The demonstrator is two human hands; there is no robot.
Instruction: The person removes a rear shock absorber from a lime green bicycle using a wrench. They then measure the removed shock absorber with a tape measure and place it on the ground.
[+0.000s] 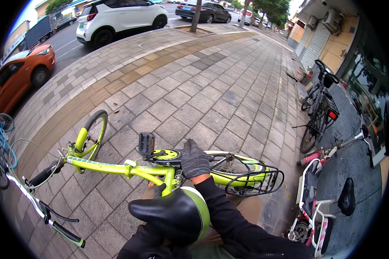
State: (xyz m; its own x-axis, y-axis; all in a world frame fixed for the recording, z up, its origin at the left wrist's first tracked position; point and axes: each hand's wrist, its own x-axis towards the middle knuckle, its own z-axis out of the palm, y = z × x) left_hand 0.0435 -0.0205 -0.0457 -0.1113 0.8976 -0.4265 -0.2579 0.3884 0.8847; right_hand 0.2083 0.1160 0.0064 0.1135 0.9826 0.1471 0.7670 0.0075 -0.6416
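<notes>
A yellow-green bicycle (101, 166) stands before me, its front wheel (98, 129) turned to the left. My right hand (195, 160), in a dark grey knit glove, reaches to the far side by the chain and rear wheel (233, 164), just behind the chainring (166, 154). Its fingers are pressed together; what they grip, if anything, is hidden. My left hand (156, 191) is low behind the frame near the seat tube, mostly covered by the frame and the black saddle (170, 216). Beside the chainring, a black pedal (146, 144) points up.
At far left are blue bicycles (2, 138) and an orange car (23, 73). A white car (121, 21) is on the road. Along the right wall stand a dark bicycle (320, 108) and a white-and-pink scooter (309, 194). A black rear rack (257, 179) juts over the rear wheel.
</notes>
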